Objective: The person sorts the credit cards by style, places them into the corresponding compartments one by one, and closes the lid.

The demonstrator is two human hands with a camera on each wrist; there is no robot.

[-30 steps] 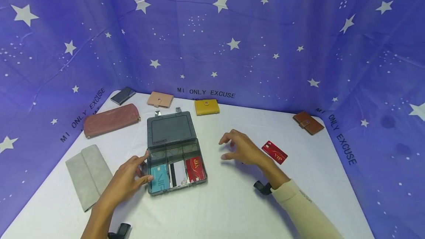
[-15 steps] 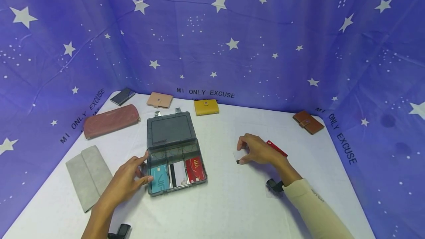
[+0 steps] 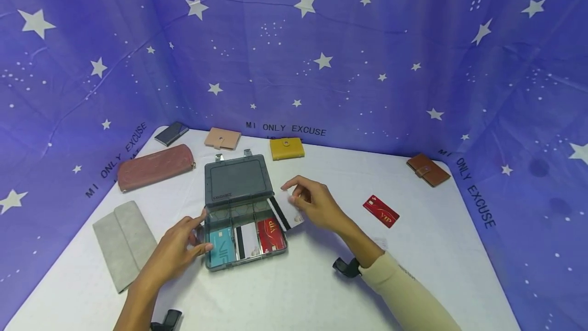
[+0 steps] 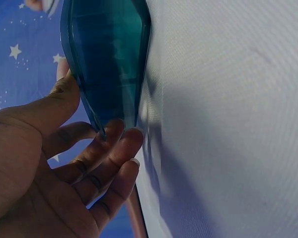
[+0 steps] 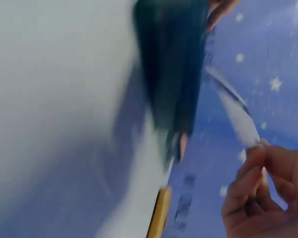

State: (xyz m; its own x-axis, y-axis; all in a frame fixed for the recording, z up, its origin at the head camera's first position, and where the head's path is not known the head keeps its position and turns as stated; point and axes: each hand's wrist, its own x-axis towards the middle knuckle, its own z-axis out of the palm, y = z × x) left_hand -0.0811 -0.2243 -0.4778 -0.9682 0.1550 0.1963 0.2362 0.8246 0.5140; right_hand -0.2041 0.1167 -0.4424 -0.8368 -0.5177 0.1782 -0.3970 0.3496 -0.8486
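Note:
My right hand (image 3: 320, 206) pinches a white card with a black magnetic stripe (image 3: 288, 214) by its edge, tilted beside the right rim of a grey see-through plastic box (image 3: 238, 179). The box's lid is swung back. In its front compartments lie a teal card (image 3: 222, 246), a white striped card (image 3: 248, 240) and a red VIP card (image 3: 271, 234). My left hand (image 3: 173, 246) holds the box's left side, thumb over the rim and fingers along the wall. The left wrist view shows those fingers curled at the box (image 4: 109, 59). The right wrist view is blurred.
Another red VIP card (image 3: 381, 211) lies to the right. Around the table are a brown wallet (image 3: 427, 169), a yellow card holder (image 3: 287, 148), a pink card holder (image 3: 222, 138), a dark wallet (image 3: 171, 133), a dusty-red zip purse (image 3: 156, 167) and a grey pouch (image 3: 125, 244).
My right hand first moved right and picked the white striped card off the table, then carried it left to the box's right edge. The left hand and box stayed put.

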